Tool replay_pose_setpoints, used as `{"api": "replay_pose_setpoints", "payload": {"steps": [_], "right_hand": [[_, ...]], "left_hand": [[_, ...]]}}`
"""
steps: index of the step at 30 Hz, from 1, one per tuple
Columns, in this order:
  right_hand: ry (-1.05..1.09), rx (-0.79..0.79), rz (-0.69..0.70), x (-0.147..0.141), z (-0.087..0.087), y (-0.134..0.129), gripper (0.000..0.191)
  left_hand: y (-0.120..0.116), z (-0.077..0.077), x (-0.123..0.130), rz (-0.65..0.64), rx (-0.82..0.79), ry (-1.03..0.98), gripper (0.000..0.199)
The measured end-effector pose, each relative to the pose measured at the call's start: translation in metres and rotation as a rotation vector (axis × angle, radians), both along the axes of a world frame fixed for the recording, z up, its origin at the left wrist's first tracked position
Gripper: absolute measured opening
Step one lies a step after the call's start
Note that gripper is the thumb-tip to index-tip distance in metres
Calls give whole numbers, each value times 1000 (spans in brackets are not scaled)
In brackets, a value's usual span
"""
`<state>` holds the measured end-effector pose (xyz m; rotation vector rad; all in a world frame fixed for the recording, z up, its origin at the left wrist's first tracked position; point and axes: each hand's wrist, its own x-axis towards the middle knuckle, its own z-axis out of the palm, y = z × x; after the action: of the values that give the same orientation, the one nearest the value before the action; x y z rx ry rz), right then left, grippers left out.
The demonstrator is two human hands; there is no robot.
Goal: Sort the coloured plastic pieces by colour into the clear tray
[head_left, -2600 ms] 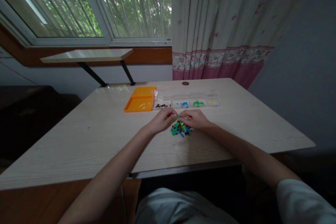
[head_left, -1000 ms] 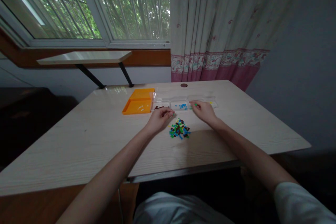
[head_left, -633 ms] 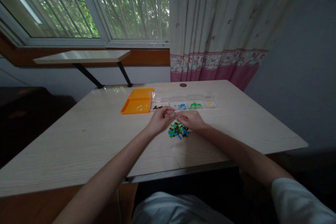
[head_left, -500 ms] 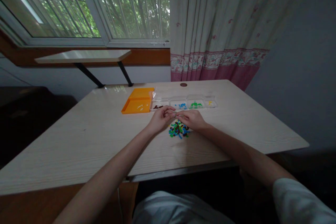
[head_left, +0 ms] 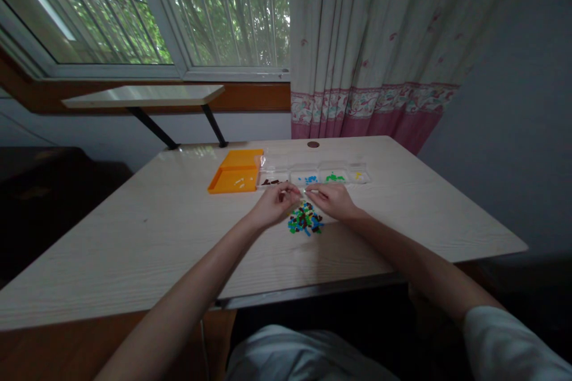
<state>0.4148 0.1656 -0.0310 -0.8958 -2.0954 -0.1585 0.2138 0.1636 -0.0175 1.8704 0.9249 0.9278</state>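
My left hand (head_left: 277,202) and my right hand (head_left: 334,200) face each other, fingertips a little apart, above the far side of a pile of small building bricks (head_left: 305,220) in green, blue, brown and yellow. The fingers of both are closed in a pinch. A tiny pale piece shows at my right fingertips; its kind is too small to tell. What my left fingers hold, if anything, is hidden. Just beyond the hands lie clear plastic boxes (head_left: 313,169) in a row, with brown, blue, green and yellow bricks sorted by colour.
Left of the clear boxes lies an open orange case (head_left: 223,179) with several white pieces inside. The wooden table (head_left: 179,250) carries a raised shelf (head_left: 147,94) at the back left. A brown round cap (head_left: 313,144) sits near the back edge, by the curtain (head_left: 357,47).
The fingertips of my two hands, together before, have parted slightly. A tiny pale piece now shows at my right fingertips. The pile and boxes have stayed in place.
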Motion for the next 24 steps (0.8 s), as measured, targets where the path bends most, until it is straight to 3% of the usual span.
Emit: {"api": "replay_pose_setpoints", "payload": {"steps": [4,6,17,24], "right_hand": [[103,45,-121,17,9,3,24],[143,78,-151,25,13,6,24],[188,161,-142,27,16,7,20],[190,178,-149,30,17,9,21]], "left_hand": [[-7,10,-11,-291,-74,278,20],[-10,14,-14,-355,-92,357,19],[-8,13,-13,-402,-42,488,17],[-9,14,-12,-405,-47,439,15]]}}
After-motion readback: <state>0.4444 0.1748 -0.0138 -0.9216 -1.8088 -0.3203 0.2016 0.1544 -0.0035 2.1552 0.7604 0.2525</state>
